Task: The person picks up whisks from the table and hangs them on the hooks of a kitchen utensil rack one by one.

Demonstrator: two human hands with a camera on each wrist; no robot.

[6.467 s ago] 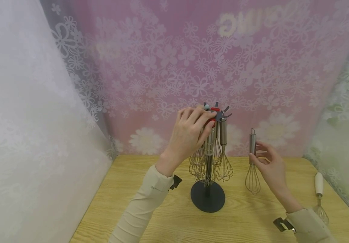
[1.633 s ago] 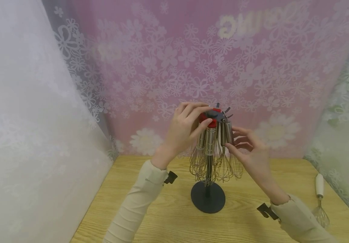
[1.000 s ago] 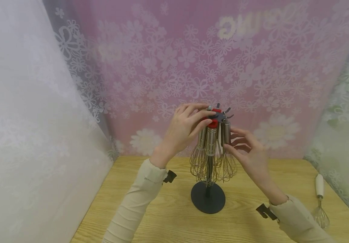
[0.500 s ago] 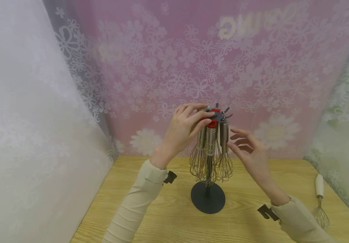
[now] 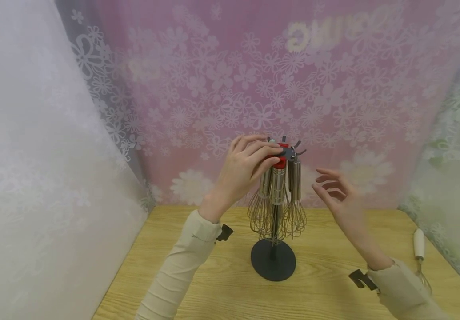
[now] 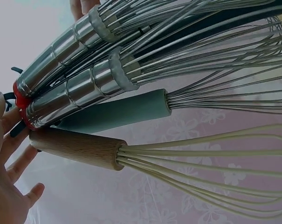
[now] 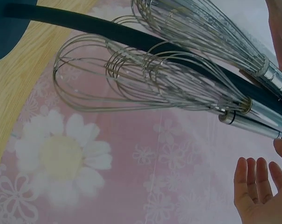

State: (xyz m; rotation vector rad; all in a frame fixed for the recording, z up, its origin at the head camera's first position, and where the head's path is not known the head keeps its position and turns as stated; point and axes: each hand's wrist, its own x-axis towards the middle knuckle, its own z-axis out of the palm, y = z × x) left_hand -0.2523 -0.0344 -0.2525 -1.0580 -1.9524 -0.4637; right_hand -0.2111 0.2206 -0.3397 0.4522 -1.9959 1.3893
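A black rotating whisk stand has several wire whisks hanging from the hooks at its top. My left hand holds the hooked top, thumb beside a red handle end and fingers over the hub. In the left wrist view, two steel-handled whisks with red ends hang beside a teal-handled whisk and a wooden-handled whisk. On the stand's right side hangs a small steel whisk. My right hand is apart from it, fingers loosely bent, holding nothing.
A white-handled whisk lies on the wooden table at the right, partly hidden by the right sleeve. A pink flowered curtain stands behind, with a white sheet at the left.
My right hand brought the small steel whisk left to the stand; it now hangs from a hook. The hand has let go and drawn back right. The left hand stays at the top.
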